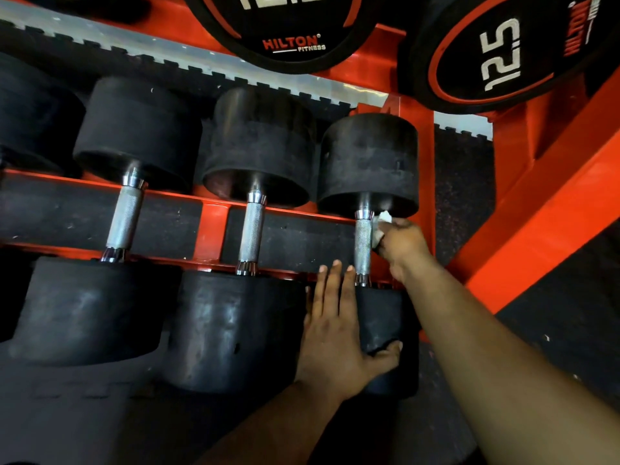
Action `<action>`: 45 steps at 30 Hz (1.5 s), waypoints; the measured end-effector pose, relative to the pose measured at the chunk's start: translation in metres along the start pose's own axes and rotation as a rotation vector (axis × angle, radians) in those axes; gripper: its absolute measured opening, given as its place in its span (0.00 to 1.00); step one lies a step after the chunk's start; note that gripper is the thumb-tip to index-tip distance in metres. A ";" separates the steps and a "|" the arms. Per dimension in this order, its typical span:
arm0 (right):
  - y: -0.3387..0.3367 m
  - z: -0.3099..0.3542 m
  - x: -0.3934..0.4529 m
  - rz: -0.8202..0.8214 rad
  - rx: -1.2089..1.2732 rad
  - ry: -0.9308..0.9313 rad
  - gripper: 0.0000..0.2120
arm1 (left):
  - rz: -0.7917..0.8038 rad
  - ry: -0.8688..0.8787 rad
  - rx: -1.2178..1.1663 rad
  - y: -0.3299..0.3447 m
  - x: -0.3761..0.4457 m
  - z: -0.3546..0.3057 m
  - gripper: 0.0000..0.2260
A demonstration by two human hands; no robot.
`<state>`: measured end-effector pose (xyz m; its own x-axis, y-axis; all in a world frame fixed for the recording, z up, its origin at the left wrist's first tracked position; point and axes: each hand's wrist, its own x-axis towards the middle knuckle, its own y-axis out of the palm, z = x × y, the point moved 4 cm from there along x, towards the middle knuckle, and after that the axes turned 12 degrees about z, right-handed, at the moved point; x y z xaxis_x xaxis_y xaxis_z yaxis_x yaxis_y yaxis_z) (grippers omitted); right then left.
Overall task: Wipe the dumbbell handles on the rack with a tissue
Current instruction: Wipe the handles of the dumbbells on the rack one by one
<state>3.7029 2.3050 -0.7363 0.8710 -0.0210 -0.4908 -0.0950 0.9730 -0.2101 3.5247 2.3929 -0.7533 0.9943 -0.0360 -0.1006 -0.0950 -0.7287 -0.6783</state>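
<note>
Three dumbbells fully visible on the orange rack [523, 209], each with one knurled handle. Right hand [401, 245] clenched on one white tissue [382, 226], pressed against the rightmost handle [363, 246]. Left hand [339, 333] flat, grip released, resting on that dumbbell's near head [380, 317].

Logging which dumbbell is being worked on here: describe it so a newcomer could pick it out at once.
On the red rack, the lower shelf holds a row of black dumbbells with knurled steel handles. Take the rightmost dumbbell, beside the red upright. It alone has hands on it: the right hand holds a white tissue against its handle, and the left hand rests on its near head.
</note>
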 end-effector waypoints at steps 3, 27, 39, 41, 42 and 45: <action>0.005 -0.002 0.006 0.123 0.109 0.071 0.08 | -0.002 0.009 0.013 0.000 0.001 0.000 0.54; -0.009 0.049 -0.033 0.025 -1.100 -0.505 0.12 | 0.067 -0.009 0.049 -0.002 0.002 0.000 0.54; 0.014 0.027 -0.022 0.440 -2.246 -0.689 0.26 | 0.025 0.019 0.039 0.001 0.001 0.001 0.53; 0.017 0.012 -0.019 0.448 -2.214 -0.739 0.25 | 0.033 0.027 0.034 0.000 0.001 0.001 0.53; 0.020 0.008 -0.020 0.495 -2.158 -0.793 0.23 | 0.037 0.029 0.034 0.000 0.001 0.001 0.54; 0.018 0.010 -0.027 0.815 -1.995 -0.741 0.20 | 0.044 0.035 0.033 0.000 0.001 0.000 0.54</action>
<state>3.6826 2.3249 -0.7188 0.3346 0.6466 -0.6855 -0.1954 -0.6640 -0.7217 3.5261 2.3932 -0.7537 0.9902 -0.0912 -0.1057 -0.1392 -0.7030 -0.6975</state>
